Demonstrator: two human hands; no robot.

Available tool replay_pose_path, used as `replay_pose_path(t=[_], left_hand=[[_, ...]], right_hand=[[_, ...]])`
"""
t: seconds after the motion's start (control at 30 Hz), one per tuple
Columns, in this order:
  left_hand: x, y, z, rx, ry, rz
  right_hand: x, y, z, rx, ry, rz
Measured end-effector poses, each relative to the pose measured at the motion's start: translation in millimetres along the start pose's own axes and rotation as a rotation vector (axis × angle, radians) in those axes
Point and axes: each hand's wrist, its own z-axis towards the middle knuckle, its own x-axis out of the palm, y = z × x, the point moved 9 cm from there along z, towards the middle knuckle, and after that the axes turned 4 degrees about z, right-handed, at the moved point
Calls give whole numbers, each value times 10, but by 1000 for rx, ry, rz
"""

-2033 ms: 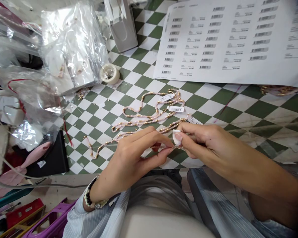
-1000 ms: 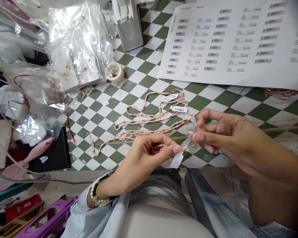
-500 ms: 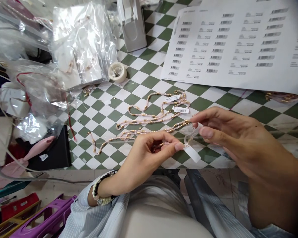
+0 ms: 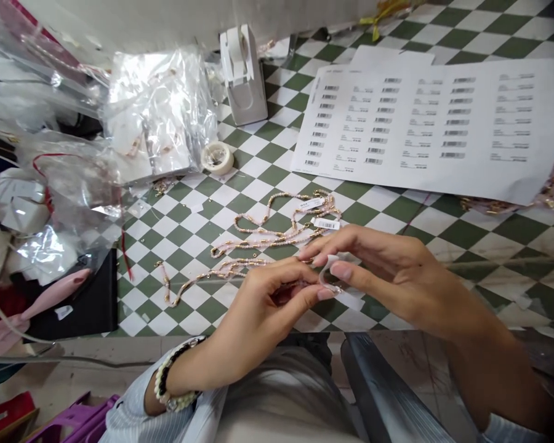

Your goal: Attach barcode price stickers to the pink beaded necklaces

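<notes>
My left hand (image 4: 263, 314) is closed in a pinch on a pink-and-gold beaded necklace (image 4: 200, 278), whose strand trails left over the table. From its fingertips a curled whitish label strip (image 4: 329, 271) bends up to my right hand (image 4: 392, 277), whose thumb and fingers pinch the other end. The right index fingertip nearly meets the left fingers; whether they touch I cannot tell. Just beyond my hands lie more beaded necklaces (image 4: 263, 231), with two white barcode tags (image 4: 326, 223) attached. Part of the held necklace is hidden in my left palm.
A sheet of barcode labels (image 4: 397, 175) lies at the back right, with beaded strands (image 4: 493, 205) by its edge. A tape dispenser (image 4: 247, 98), a tape roll (image 4: 216, 158) and clear plastic bags (image 4: 161, 123) occupy the back left. A pink-handled tool (image 4: 58, 294) rests at the left.
My right hand has moved left, close to my left fingers, and the label strip now curls more tightly between them. The view has shifted, showing more of the table's back.
</notes>
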Motion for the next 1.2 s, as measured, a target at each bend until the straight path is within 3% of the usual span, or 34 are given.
replay_pose_path(t=[0.17,0.5,0.63,0.77,1.03,1.2], left_hand=[[21,56,-32,-45,39,-41],[16,36,-28,-30,55,6],[-62,36,-62,-2,-6,65],[-173,7,-58,36,-111,93],[-111,75,-41,1,-131,-3],[-80,140,-56,-22,-128,-101]], right_hand=[[45,-58,54,19,63,81],[84,-175,11,95,36,146],[125,-177,-43,131,21,133],[136,-172,-104,151,-23,78],[107,-210,-202,230,-167,18],[79,-149,-229,204,-241,-42]])
